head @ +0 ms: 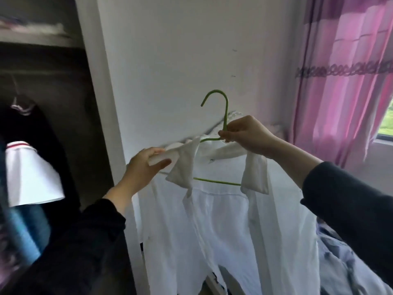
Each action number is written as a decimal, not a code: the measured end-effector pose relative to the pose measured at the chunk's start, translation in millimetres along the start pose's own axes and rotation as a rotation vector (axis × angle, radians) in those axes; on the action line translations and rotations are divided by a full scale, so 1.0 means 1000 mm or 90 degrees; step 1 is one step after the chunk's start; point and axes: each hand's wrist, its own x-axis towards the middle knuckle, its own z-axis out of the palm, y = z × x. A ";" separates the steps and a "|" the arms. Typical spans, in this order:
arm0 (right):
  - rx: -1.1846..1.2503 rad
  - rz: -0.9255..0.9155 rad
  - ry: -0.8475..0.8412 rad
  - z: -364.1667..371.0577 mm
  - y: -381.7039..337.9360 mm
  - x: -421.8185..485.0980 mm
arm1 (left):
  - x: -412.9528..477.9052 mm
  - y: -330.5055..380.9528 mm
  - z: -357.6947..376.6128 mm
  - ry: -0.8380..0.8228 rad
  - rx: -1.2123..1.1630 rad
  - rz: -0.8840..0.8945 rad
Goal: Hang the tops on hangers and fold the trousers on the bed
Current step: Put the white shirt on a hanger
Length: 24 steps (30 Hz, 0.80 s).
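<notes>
Right fingers [223, 133] pinch the hanger [227, 107]; left fingers [162, 163] grip shirt collar [183, 167].

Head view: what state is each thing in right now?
white shirt: draped over the hanger, front open
green hanger: held up in the air, not on a rail
left hand: grips the shirt collar
right hand: pinches the hanger's neck
wardrobe: open, clothes hanging inside

a home bedroom: an open wardrobe [42, 124] with hanging clothes [32, 171] left of the white wall [170, 50], pink curtains [344, 81] at a window to its right.
</notes>
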 end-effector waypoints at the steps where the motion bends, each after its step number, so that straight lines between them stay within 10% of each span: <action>1: 0.010 0.000 -0.006 0.015 -0.008 0.005 | -0.006 -0.023 -0.019 -0.039 -0.027 -0.044; 24: -0.191 -0.127 -0.128 0.307 -0.176 0.157 | 0.030 -0.208 -0.176 -0.055 0.142 -0.181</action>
